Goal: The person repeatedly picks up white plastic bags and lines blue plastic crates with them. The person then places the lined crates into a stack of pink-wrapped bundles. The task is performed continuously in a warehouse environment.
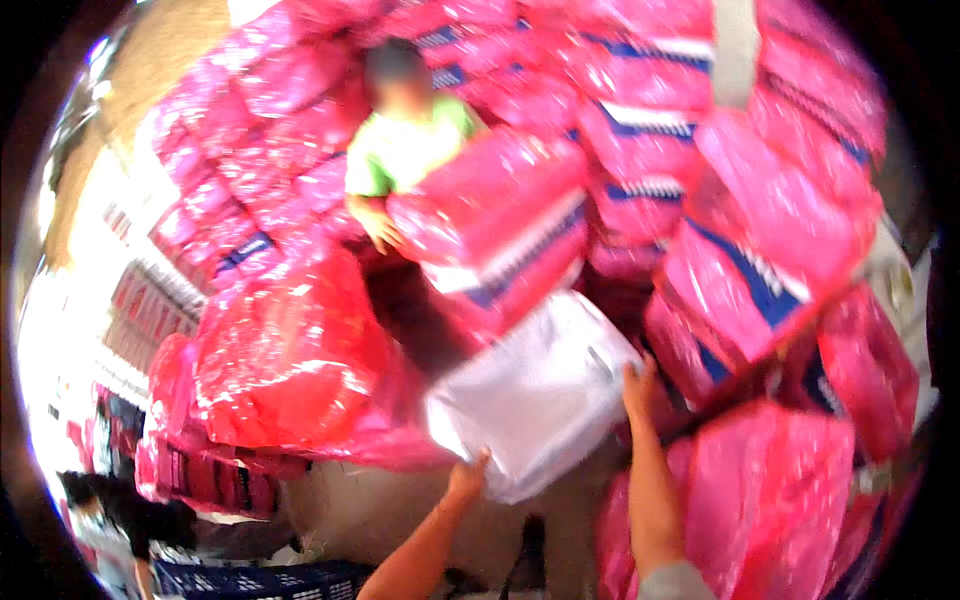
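Head view: a white pack [535, 395] is hanging above the brown floor [390, 515], the left hand [468, 480] grasping its near left side, the right hand [638, 386] grasping its right corner. Beyond it, a worker [408, 150] is showing behind a pink bundle [500, 205]; leftward, a red bundle [285, 350] is lying; pink stacks [645, 155] are rising behind.

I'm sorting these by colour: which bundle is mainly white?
The white bundle between the left hand and right hand. Its covering is white, while the pink bundles and the red bundle to its left show shiny coloured plastic.
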`<state>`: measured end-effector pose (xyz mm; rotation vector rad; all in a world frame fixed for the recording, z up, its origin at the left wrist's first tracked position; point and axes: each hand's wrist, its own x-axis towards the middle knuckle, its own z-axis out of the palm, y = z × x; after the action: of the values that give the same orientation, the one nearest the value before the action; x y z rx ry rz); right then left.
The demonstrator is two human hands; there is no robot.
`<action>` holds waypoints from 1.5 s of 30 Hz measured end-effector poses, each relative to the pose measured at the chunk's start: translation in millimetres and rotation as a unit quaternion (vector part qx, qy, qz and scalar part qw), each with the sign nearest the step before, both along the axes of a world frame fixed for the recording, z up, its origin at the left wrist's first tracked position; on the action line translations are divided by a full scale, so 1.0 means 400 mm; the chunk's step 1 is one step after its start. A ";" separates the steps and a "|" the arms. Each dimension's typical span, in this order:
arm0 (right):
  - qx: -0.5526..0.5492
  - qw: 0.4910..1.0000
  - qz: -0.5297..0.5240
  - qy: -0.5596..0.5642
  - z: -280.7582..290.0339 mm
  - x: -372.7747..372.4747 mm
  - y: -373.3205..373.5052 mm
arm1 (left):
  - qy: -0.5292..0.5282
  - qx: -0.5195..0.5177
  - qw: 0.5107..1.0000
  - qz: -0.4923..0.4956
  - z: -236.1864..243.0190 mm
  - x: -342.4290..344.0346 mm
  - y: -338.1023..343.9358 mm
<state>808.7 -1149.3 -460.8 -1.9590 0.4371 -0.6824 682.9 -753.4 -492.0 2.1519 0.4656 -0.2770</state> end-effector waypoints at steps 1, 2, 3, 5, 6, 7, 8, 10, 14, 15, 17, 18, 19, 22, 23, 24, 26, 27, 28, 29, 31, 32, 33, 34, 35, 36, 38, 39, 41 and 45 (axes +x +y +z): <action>-0.015 0.998 -0.035 0.046 0.024 -0.027 0.018 | 0.010 -0.165 0.986 -0.008 0.031 -0.011 0.014; -0.058 0.989 -0.137 0.018 -0.026 -0.057 -0.106 | 0.104 -0.168 0.980 0.033 0.165 0.001 -0.086; -0.018 0.991 -0.113 -0.069 -0.032 -0.080 -0.068 | 0.063 -0.287 0.954 0.062 0.151 -0.025 -0.018; -0.016 0.982 -0.178 0.061 -0.128 -0.178 -0.035 | -0.009 -0.325 0.939 0.114 0.123 -0.085 0.103; 0.014 0.973 -0.218 0.077 -0.193 -0.241 0.047 | -0.005 -0.338 0.931 0.139 0.107 -0.156 0.187; 0.074 0.968 -0.130 0.203 -0.246 -0.320 0.116 | -0.002 -0.350 0.921 0.173 0.112 -0.241 0.275; -0.087 0.964 -0.054 0.244 -0.387 -0.395 0.062 | -0.001 -0.361 0.916 0.172 0.134 -0.253 0.289; -0.034 0.915 0.156 0.370 -0.477 -0.512 0.266 | -0.003 -0.319 0.907 0.275 0.243 -0.454 0.412; 0.127 0.760 0.390 0.503 -0.513 -0.660 0.614 | -0.102 -0.173 0.912 0.358 0.498 -0.736 0.586; 0.135 0.728 0.430 0.516 -0.502 -0.688 0.694 | -0.156 -0.138 0.885 0.417 0.522 -0.831 0.633; 0.146 0.688 0.497 0.508 -0.487 -0.727 0.855 | -0.255 0.061 0.834 0.485 0.584 -1.038 0.723; 0.155 0.681 0.533 0.478 -0.483 -0.711 0.947 | -0.293 0.218 0.793 0.487 0.623 -1.142 0.765; 0.184 0.696 0.557 0.415 -0.478 -0.641 1.028 | -0.332 0.323 0.739 0.489 0.675 -1.173 0.817; 0.134 0.667 0.686 0.257 -0.136 -0.754 1.461 | -0.253 0.539 0.573 0.563 0.792 -1.480 0.945; 0.129 0.653 0.731 0.152 -0.015 -0.759 1.566 | -0.190 0.575 0.556 0.569 0.827 -1.525 0.996; 0.153 0.643 0.738 0.133 0.073 -0.744 1.658 | -0.128 0.598 0.547 0.572 0.838 -1.545 1.048; 0.096 0.637 0.761 0.073 0.254 -0.828 1.838 | 0.025 0.613 0.556 0.561 0.851 -1.634 1.154; 0.061 0.618 0.783 0.034 0.361 -0.895 1.899 | 0.070 0.653 0.549 0.517 0.814 -1.692 1.189; 0.034 0.600 0.799 -0.012 0.474 -0.974 1.962 | 0.097 0.626 0.583 0.509 0.781 -1.749 1.237; 0.024 0.568 0.820 -0.066 0.546 -1.027 2.015 | 0.121 0.595 0.617 0.501 0.739 -1.796 1.279; 0.021 0.499 0.854 -0.147 0.662 -1.123 2.104 | 0.097 0.564 0.647 0.504 0.694 -1.834 1.314; 0.032 0.462 0.869 -0.175 0.712 -1.177 2.153 | 0.084 0.546 0.646 0.527 0.710 -1.842 1.322; 0.032 0.422 0.884 -0.198 0.744 -1.220 2.206 | 0.068 0.526 0.645 0.550 0.742 -1.833 1.322; 0.038 0.377 0.900 -0.217 0.766 -1.274 2.263 | 0.061 0.508 0.640 0.573 0.779 -1.839 1.316; 0.022 0.337 0.903 -0.265 0.800 -1.326 2.325 | 0.048 0.491 0.633 0.596 0.813 -1.839 1.321; 0.010 0.293 0.905 -0.309 0.827 -1.379 2.380 | 0.046 0.474 0.645 0.598 0.837 -1.849 1.322; -0.009 0.226 0.903 -0.367 0.860 -1.484 2.478 | 0.040 0.438 0.667 0.601 0.880 -1.863 1.332; -0.033 0.200 0.902 -0.381 0.869 -1.516 2.522 | 0.054 0.375 0.713 0.591 0.944 -1.846 1.330; -0.043 0.143 0.897 -0.416 0.850 -1.570 2.607 | 0.022 0.343 0.736 0.583 0.975 -1.858 1.354; -0.055 0.063 0.892 -0.445 0.833 -1.648 2.680 | 0.072 0.359 0.738 0.566 1.019 -1.915 1.353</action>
<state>149.7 -77.4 -127.8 -0.2970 -2.4749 0.1314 -83.1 -212.0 -84.2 2.0700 2.1186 0.5278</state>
